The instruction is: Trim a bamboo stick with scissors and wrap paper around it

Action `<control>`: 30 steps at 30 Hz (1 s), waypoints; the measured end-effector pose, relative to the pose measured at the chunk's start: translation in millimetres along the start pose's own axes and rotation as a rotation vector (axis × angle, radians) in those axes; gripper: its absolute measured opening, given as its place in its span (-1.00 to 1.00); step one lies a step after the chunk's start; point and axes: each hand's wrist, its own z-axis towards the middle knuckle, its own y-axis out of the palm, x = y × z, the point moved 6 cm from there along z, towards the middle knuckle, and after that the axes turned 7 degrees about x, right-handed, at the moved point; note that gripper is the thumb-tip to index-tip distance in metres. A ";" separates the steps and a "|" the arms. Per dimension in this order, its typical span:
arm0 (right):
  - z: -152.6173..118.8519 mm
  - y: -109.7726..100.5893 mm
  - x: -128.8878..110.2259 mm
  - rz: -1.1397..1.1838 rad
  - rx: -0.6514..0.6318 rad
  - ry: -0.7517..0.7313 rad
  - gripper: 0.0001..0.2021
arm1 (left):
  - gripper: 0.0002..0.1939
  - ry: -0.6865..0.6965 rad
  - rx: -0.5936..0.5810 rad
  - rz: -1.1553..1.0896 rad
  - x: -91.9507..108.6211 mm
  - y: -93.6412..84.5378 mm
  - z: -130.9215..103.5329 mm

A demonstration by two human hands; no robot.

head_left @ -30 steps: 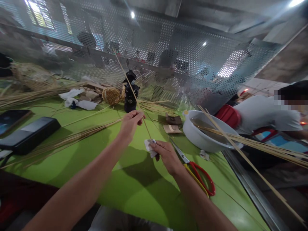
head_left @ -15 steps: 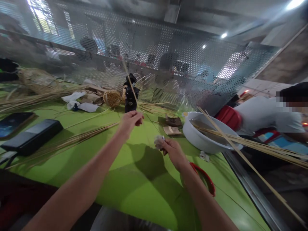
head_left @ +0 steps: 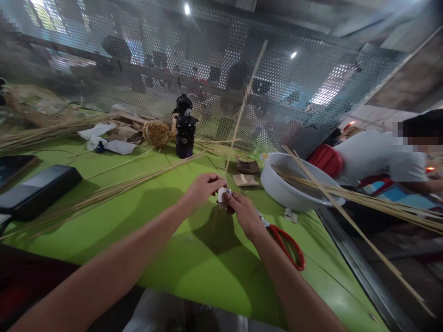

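My left hand is closed on the lower end of a thin bamboo strip, which rises up and to the right. My right hand pinches a small white wad that looks like tissue or cloth. Both hands meet above the green table, and the strip's lower end comes down to the wad. Red-handled scissors lie partly behind my right forearm.
A white basin with strips across it stands at the right, past brown scraps. A black bottle and small woven basket stand behind. Strips, a black device and a phone lie left. A person leans at far right.
My left hand has moved right and down to meet my right hand, bringing the strip to the white wad. The view has shifted slightly, and more of the scissors shows.
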 end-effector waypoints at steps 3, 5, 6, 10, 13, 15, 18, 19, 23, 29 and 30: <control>1.9 -7.3 0.5 -0.011 0.068 -0.009 -0.57 | -0.77 -0.005 0.037 -0.054 3.0 -6.3 2.6; 1.5 -8.6 -0.7 0.002 0.073 -0.004 -0.57 | -0.78 -0.011 0.053 -0.064 3.1 -9.9 4.4; 0.7 -8.1 -1.7 0.015 0.061 -0.001 -0.57 | -0.78 -0.009 0.056 -0.067 3.2 -10.9 4.9; -4.2 -3.8 -5.0 0.087 0.009 0.020 -0.59 | -0.78 0.005 0.074 -0.070 3.5 -12.2 4.2; -7.4 -0.4 -2.8 0.180 -0.019 0.070 -0.62 | -0.77 0.019 0.086 -0.051 3.6 -12.2 3.8; -8.4 1.6 -1.7 0.225 -0.039 0.088 -0.64 | -0.78 0.035 0.100 -0.029 3.7 -12.5 4.1; -6.9 -3.3 -2.3 0.227 0.030 0.082 -0.65 | -0.78 0.063 0.141 0.015 4.3 -14.3 4.5; -6.2 -7.0 -3.1 0.212 0.082 0.075 -0.65 | -0.79 0.071 0.153 0.027 4.6 -14.8 4.3; -5.4 -11.4 -6.2 0.080 0.150 0.037 -0.61 | -0.80 0.067 0.148 0.037 2.4 -14.2 3.3; -6.4 5.7 -2.1 0.052 -0.002 0.013 -0.56 | -0.80 0.033 0.152 0.054 -4.8 -14.1 3.9; -5.8 6.1 -1.5 0.056 0.007 0.018 -0.55 | -0.80 0.020 0.150 0.046 -5.1 -13.7 3.8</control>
